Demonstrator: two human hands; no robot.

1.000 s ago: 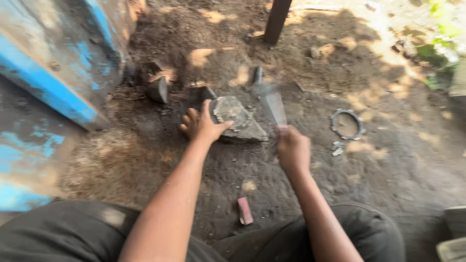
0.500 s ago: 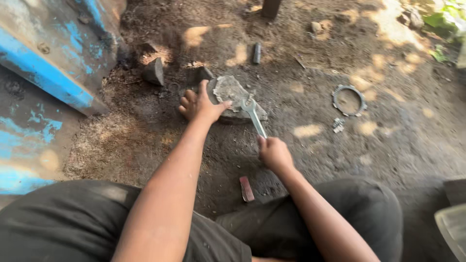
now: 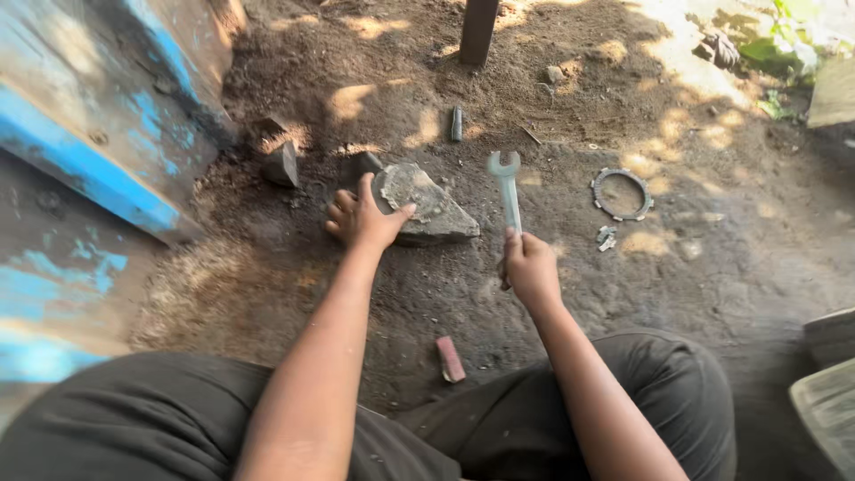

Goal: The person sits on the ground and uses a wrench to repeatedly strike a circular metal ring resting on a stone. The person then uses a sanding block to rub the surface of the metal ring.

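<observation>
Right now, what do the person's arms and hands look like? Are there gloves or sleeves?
No gloves and no sleeves in view. The left hand and right hand are bare, and both forearms are uncovered from wrist to elbow. No watch, rings or bands show. Below the arms, the person wears dark grey trousers.

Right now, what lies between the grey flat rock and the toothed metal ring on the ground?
In the head view, the open-ended spanner held in the right hand; otherwise bare dirt.

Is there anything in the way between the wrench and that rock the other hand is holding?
Nothing visible. The right hand holds the wrench raised, just right of the rock. The left hand rests on the rock's left side, away from the wrench. Only bare dirt ground shows in the gap between wrench and rock.
</observation>
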